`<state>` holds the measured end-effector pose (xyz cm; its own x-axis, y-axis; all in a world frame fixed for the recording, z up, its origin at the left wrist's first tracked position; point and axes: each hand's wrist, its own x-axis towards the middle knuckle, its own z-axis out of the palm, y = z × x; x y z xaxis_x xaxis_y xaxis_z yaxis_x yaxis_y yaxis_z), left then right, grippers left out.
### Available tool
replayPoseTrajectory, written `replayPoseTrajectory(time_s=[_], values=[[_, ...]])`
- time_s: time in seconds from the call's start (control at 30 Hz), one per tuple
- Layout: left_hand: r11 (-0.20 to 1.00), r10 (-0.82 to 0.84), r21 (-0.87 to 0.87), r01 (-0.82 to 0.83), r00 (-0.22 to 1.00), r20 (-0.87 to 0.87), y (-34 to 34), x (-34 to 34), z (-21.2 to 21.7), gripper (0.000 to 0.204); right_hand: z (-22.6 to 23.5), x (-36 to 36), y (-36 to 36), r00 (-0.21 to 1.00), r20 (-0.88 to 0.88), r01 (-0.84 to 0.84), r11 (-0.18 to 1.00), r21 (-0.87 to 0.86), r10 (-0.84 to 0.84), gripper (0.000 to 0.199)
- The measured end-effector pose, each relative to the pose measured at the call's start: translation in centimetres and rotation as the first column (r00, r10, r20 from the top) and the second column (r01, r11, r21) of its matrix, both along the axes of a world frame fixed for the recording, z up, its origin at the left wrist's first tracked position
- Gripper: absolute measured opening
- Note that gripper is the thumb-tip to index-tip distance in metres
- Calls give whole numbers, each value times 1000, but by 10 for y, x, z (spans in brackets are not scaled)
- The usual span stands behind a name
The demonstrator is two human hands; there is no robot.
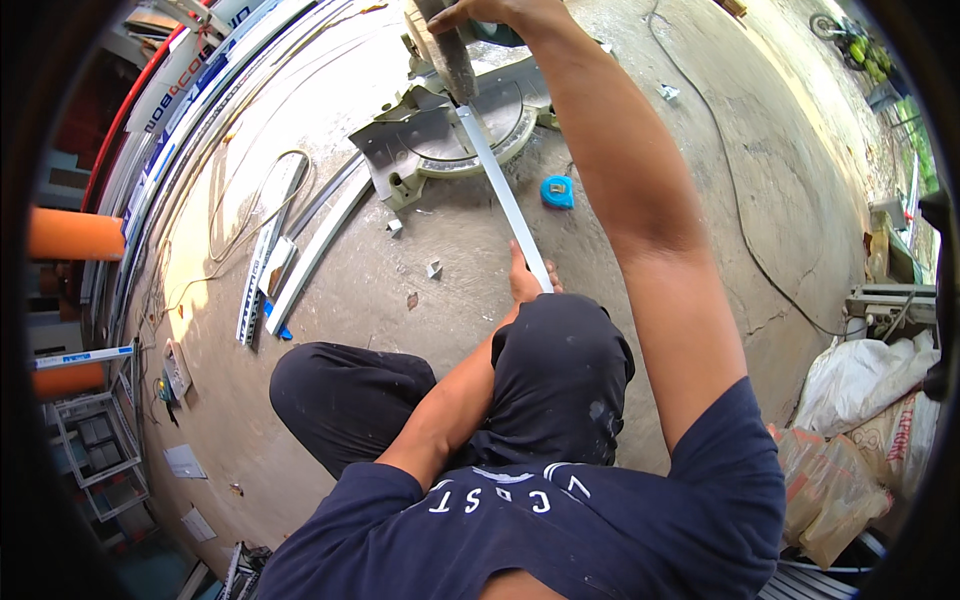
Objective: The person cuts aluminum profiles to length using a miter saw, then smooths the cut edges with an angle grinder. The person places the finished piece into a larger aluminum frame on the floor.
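I squat on a concrete floor facing a grey mitre saw [450, 135]. My right hand [487, 12] reaches far forward and grips the saw's handle at the top of the view. A long white metal strip [505, 200] lies across the saw's round table and runs back toward me. My left hand [527, 285] holds the near end of that strip just above my knee. The saw's blade housing hangs over the strip where it crosses the table.
A blue tape measure [557, 192] lies right of the strip. White profile lengths [300, 250] and offcuts lie at left, with a thin cord. A black cable [740, 220] snakes across the floor. Sacks [860, 400] stand at right; orange pipes [75, 235] at far left.
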<state>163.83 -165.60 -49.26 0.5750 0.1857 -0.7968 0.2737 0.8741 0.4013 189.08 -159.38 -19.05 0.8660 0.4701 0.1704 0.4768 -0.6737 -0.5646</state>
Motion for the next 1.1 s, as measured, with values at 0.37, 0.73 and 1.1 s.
replayPoseTrajectory(time_s=[0.37, 0.73, 1.1], values=[[999, 5, -31, -4, 1000, 29, 2, 0, -1, 74, -4, -4, -6, 993, -117, 15, 987, 162, 4, 109], [1000, 16, 2, -16, 999, 46, 1, 0, -5, 70, 3, -16, -10, 995, -99, 25, 991, 128, -12, 109], [999, 9, -37, -7, 999, 49, 3, -1, -5, 69, 1, -21, -12, 997, -72, 25, 986, 166, -13, 104]])
